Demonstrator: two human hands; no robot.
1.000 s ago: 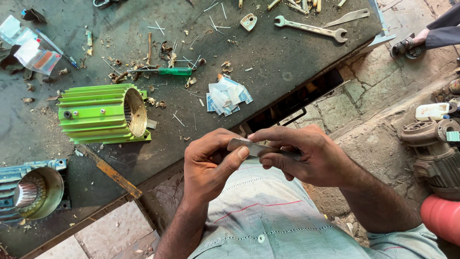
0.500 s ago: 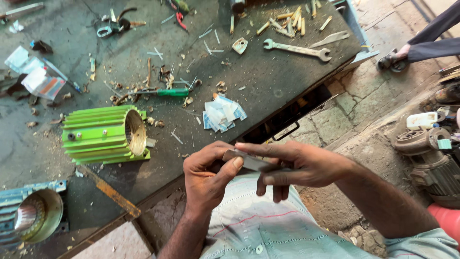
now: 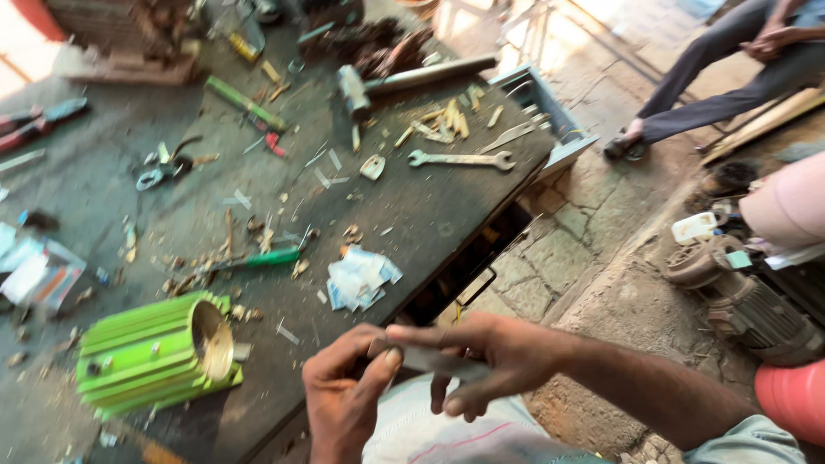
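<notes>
1. The left hand [image 3: 348,399] and the right hand [image 3: 481,361] meet low in the view, fingers curled narrow around one thin, flat grey strip [image 3: 430,359], which may be stiff paper or metal; motion blur leaves that unsure.
2. The left thumb presses the strip's near end against the forefinger. The right fingers close over its far end, the thumb on top.
3. The strip lies roughly level between the two grips, above the lap and just off the bench edge.
4. It looks flat and unfolded, so any shaping appears hardly begun, and nothing has gone into the motor housing.
5. Both wrists bend inward. The right forearm comes in from the lower right, the left rises from below.
6. Just beyond the fingertips lies a heap of cut white-blue paper slips [image 3: 359,279] on the dark workbench [image 3: 412,215].
7. Left of the hands sits a ribbed green motor housing [image 3: 155,352]. Farther out rest a green-handled screwdriver [image 3: 258,258] and a steel open-ended spanner [image 3: 460,159].
</notes>
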